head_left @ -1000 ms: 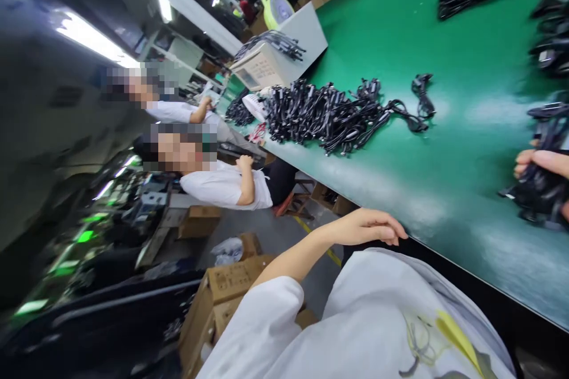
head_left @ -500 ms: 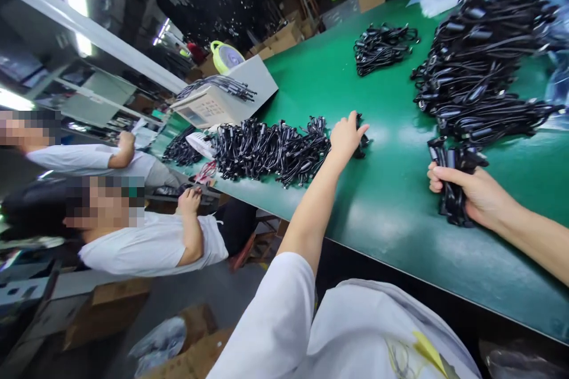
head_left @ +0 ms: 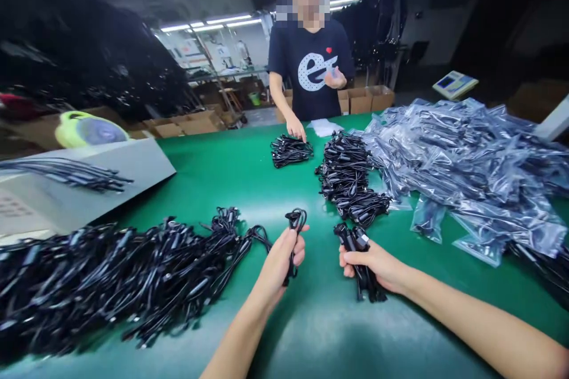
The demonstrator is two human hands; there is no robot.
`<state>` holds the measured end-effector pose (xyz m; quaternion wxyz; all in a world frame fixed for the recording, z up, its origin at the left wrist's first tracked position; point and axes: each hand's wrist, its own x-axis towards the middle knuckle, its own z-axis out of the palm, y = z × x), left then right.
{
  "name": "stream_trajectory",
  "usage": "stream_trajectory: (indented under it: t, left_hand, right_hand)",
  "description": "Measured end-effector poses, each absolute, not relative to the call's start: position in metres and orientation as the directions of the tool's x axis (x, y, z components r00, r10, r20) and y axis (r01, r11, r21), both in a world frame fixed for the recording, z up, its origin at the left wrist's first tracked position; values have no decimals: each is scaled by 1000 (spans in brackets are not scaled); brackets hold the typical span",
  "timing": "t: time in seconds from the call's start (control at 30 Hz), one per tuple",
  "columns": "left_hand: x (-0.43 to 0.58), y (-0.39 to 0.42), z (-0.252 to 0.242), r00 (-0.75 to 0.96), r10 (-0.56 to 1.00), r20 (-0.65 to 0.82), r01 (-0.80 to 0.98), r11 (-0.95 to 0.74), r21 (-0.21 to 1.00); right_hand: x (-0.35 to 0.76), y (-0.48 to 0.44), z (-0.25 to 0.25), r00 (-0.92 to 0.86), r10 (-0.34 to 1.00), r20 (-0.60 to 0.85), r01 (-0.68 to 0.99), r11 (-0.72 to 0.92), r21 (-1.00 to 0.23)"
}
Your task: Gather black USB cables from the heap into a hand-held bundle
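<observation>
The left hand (head_left: pixel 284 254) is gripping one cable (head_left: pixel 297 217), the right hand (head_left: pixel 367 257) is clasping a bunch (head_left: pixel 351 238), while an unbagged heap (head_left: pixel 133 275) is lying near left and filled bags (head_left: pixel 466 154) far right.

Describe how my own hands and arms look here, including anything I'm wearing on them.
Your left hand and right hand are bare, with no gloves. The left forearm and right forearm are uncovered too: no watch, bracelet or marking shows. No sleeve of yours is in view.
</observation>
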<state>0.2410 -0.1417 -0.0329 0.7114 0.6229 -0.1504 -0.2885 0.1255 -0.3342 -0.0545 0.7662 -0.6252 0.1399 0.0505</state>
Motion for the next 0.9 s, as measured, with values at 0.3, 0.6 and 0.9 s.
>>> stream_trajectory:
  t: [0.3,0.6,0.9]
  left_hand:
    - [245,-134,-28,797,-547,-256,424,204,882]
    - [236,-131,-22,603,-797,-33,400,266,877]
    - [270,-149,-56,791,-604,-99,475,503,722]
  right_hand:
    - [164,-385,5,946,-318,-67,-248,-573,-781]
    - [363,-289,1,993,-38,-115,-72,-947,-313]
    - [455,-291,20,988,-134,73,-93,-907,-411]
